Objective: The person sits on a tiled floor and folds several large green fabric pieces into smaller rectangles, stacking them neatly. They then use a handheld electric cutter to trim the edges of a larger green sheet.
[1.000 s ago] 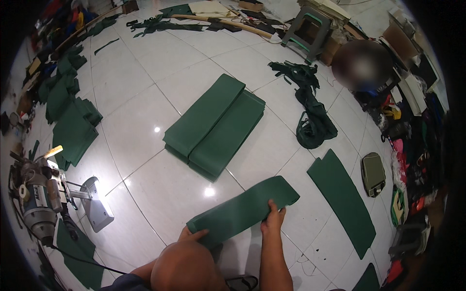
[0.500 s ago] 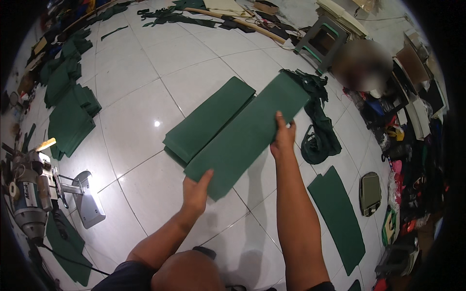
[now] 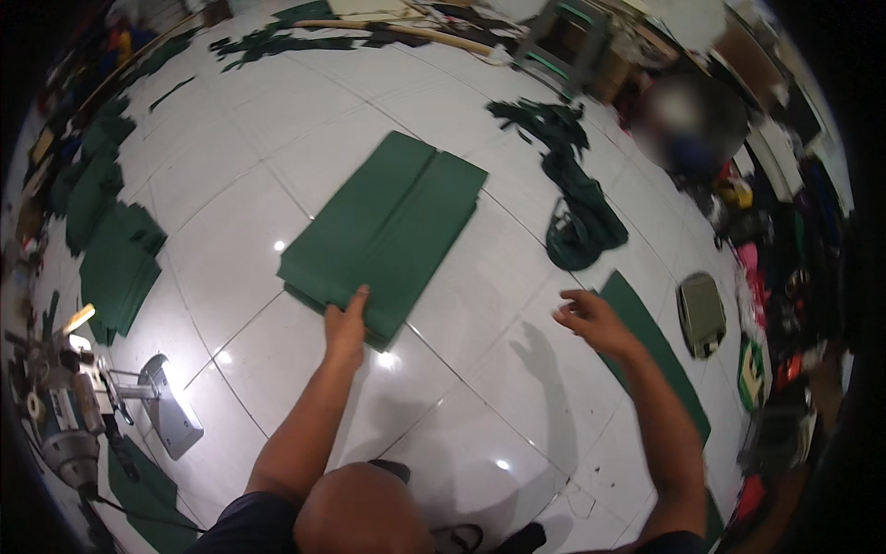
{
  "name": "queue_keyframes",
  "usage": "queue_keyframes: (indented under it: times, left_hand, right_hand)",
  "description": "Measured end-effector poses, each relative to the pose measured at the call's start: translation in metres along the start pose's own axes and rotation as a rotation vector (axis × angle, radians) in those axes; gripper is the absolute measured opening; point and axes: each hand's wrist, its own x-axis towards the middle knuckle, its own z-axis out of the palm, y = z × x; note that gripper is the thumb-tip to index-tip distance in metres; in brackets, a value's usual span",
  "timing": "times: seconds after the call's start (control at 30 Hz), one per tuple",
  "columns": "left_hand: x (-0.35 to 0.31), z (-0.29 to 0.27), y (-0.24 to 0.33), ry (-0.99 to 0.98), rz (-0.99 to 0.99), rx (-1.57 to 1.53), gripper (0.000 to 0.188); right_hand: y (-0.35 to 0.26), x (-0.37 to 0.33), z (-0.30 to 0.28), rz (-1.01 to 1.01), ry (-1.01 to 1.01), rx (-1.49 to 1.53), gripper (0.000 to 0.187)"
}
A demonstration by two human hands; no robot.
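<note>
Left hand (image 3: 345,325) lies flat, fingers extended and together, pressing the near edge of the stack of green fabric panels (image 3: 388,229); not gripping. Right hand (image 3: 591,319) hovers above the floor just beside the single green strip (image 3: 660,346) at right, fingers loosely spread and slightly curled, holding nothing. Stack: long rectangular cut pieces, matte dark green, felt-like, laid in two side-by-side piles with a straight seam line between them, lying centre-scene on the floor, running diagonally from near left to far right. Strip at right is the same material, narrow and flat. A crumpled heap of green offcuts (image 3: 577,217) sits far right of the stack, irregular and bunched. More folded green pieces (image 3: 115,263) lie at left. Floor (image 3: 231,157): glossy white square tiles with dark grout, showing bright lamp reflections. A metal cutting machine (image 3: 69,420) stands at near left. Room edges are cluttered.
</note>
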Motion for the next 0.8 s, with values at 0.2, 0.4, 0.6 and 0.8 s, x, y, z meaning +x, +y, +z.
queue_keyframes:
  times: [0.2, 0.4, 0.6, 0.8]
  left_hand:
    - [-0.064, -0.043, -0.006, 0.074, 0.024, 0.29, 0.044]
    - [-0.13, 0.027, 0.055, -0.854, 0.063, 1.11, 0.038]
    - [-0.17, 0.21, 0.02, -1.233, 0.089, 1.635, 0.055]
    - [-0.139, 0.333, -0.152, -0.896, -0.173, 1.333, 0.072]
  right_hand:
    - [0.151, -0.19, -0.077, 0.227, 0.155, -0.032, 0.063]
    - [0.296, -0.299, -0.038, 0.66, 0.468, 0.486, 0.061]
    - [0.4, -0.323, 0.026, 0.567, 0.669, 1.093, 0.048]
    - [0.459, -0.325, 0.008, 0.582, 0.938, 1.365, 0.059]
